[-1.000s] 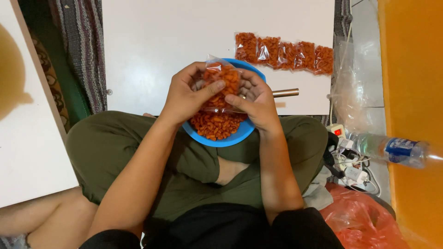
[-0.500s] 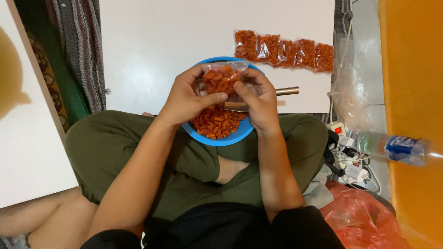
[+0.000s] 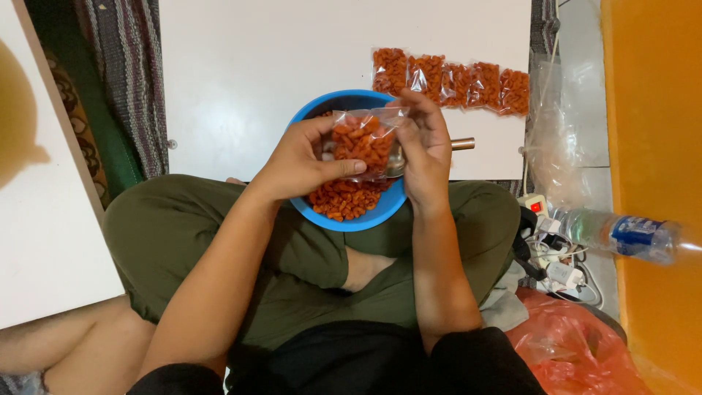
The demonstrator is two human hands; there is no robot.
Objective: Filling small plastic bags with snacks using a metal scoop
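A small clear plastic bag (image 3: 363, 141) filled with orange-red macaroni snacks is held between both hands above a blue bowl (image 3: 363, 219). My left hand (image 3: 300, 164) pinches the bag's lower left side with thumb and fingers. My right hand (image 3: 423, 150) grips the bag's right edge and top corner. The bowl rests on my lap against the table edge and holds more of the same snacks (image 3: 344, 200). A metal spoon handle (image 3: 462, 143) sticks out from behind my right hand.
A row of several filled snack bags (image 3: 451, 80) lies on the white table (image 3: 248, 80). At the right are a lying water bottle (image 3: 621, 235), a power strip with cables (image 3: 545, 241), clear plastic (image 3: 559, 117) and a red plastic bag (image 3: 578, 351). I sit cross-legged.
The bag has been turned and shifted slightly right above the bowl. My right hand moved up to its top right corner; my left hand slid down to its lower edge.
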